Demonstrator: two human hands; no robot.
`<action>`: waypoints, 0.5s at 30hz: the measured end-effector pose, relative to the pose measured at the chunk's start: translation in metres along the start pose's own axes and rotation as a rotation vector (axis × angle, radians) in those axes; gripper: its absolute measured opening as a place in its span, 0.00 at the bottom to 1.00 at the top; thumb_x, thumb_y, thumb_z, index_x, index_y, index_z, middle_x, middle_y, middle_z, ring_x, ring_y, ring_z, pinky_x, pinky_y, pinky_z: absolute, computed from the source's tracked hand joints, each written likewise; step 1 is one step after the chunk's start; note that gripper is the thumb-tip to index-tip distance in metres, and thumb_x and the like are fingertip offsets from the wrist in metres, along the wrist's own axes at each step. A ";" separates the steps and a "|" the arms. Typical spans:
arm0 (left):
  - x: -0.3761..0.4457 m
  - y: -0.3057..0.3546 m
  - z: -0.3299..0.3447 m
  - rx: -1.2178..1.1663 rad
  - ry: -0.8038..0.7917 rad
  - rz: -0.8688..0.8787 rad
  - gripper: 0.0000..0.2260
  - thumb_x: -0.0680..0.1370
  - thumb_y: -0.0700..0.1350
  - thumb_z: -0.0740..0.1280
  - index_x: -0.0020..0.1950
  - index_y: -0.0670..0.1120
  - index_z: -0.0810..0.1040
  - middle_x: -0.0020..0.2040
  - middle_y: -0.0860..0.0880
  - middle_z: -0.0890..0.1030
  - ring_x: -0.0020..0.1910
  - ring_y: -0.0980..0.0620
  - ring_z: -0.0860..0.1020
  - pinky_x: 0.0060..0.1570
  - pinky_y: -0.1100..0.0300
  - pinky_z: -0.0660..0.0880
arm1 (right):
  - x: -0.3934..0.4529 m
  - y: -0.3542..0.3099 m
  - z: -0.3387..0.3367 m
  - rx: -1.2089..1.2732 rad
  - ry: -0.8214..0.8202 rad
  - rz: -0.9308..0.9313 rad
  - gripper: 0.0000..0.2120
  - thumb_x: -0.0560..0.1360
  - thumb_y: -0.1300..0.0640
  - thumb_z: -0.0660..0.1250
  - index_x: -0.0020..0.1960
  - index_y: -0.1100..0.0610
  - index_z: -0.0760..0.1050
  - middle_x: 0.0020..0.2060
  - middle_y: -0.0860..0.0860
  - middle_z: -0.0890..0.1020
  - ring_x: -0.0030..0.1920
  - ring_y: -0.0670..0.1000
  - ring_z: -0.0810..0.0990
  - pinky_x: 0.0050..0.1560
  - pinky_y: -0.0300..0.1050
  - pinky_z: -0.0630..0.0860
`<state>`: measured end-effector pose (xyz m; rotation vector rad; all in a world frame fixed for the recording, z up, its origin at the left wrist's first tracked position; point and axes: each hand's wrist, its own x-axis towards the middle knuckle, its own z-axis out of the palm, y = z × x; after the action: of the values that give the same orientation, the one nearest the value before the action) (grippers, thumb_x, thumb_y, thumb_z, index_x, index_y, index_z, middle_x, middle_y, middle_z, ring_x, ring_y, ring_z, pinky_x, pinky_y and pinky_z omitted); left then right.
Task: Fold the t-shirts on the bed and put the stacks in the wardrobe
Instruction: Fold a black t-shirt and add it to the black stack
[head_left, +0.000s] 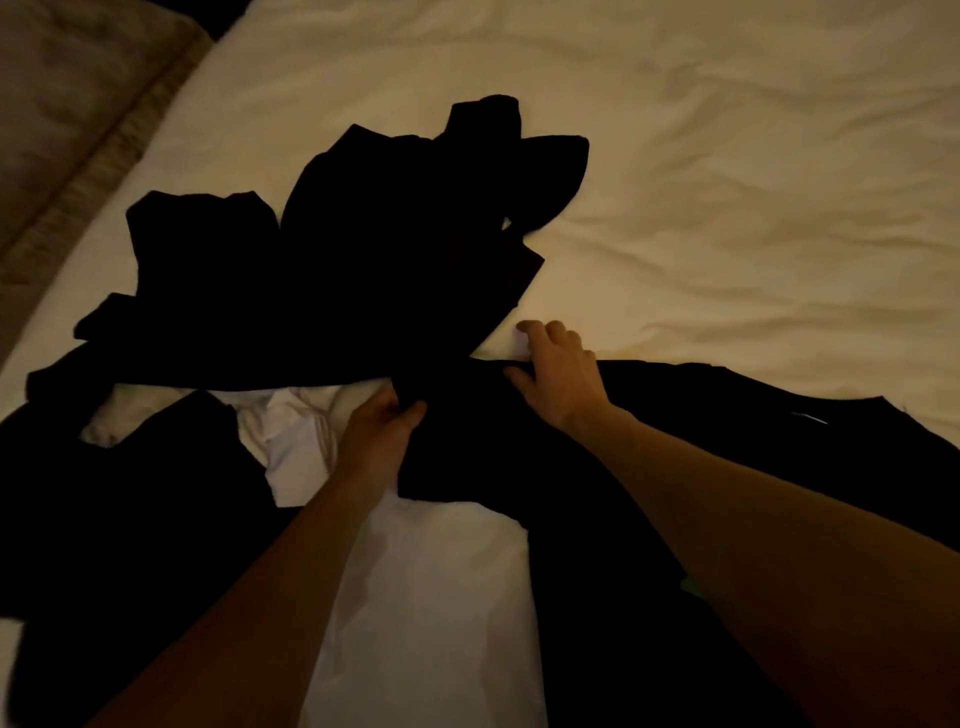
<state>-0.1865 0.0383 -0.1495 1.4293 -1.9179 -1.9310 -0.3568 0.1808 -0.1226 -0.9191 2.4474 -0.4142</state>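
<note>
Left hand (376, 434) pinched the edge of a black t-shirt (675, 467), thumb on top of the fabric, fingers curled under it. Right hand (558, 371) sat just beyond and to the right of the left, thumb hooked on the same shirt's far edge, fingers loosely bent with the tips down on the sheet; a small pale tag-like patch showed at the fingertips, too blurred to identify. That shirt lay spread across the near right part of the bed (727, 182), running under the right forearm and off toward the right edge of the view. Under and beside the left forearm lay a white t-shirt (426, 597), flat in the near centre and bunched up near the left wrist. More black clothing (130, 519) covered the near left; could not tell how many pieces. Past both hands, a heap of black t-shirts (363, 249) sat on the sheet, crumpled and overlapping, its near edge touching the held shirt. The far and right parts of the bed showed wrinkled cream sheet. A tan carpet (67, 130) ran along the bed's left side at upper left. Lighting was dim, so folds in the black fabric were unreadable.
</note>
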 end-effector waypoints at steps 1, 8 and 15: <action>-0.001 0.000 0.002 -0.079 -0.038 0.015 0.07 0.81 0.42 0.66 0.54 0.53 0.80 0.51 0.48 0.83 0.54 0.46 0.80 0.52 0.53 0.73 | -0.004 -0.001 0.003 -0.036 0.016 0.001 0.26 0.79 0.49 0.63 0.74 0.56 0.62 0.66 0.58 0.68 0.64 0.61 0.67 0.62 0.57 0.68; -0.004 -0.002 0.002 -0.093 0.178 0.044 0.09 0.80 0.31 0.62 0.50 0.44 0.76 0.45 0.45 0.77 0.48 0.45 0.75 0.51 0.53 0.71 | -0.049 0.008 -0.001 -0.272 -0.021 0.096 0.33 0.79 0.43 0.62 0.77 0.56 0.55 0.70 0.60 0.63 0.68 0.62 0.64 0.65 0.56 0.66; -0.034 0.034 0.034 0.528 0.409 0.188 0.19 0.78 0.47 0.68 0.64 0.37 0.75 0.61 0.34 0.76 0.60 0.32 0.74 0.60 0.41 0.71 | -0.102 0.052 -0.050 -0.052 -0.155 0.245 0.27 0.80 0.47 0.62 0.74 0.57 0.60 0.67 0.60 0.66 0.67 0.63 0.66 0.64 0.58 0.69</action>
<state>-0.2070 0.0777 -0.1101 1.5247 -2.3283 -0.9875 -0.3449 0.2937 -0.0691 -0.6350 2.3981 -0.1862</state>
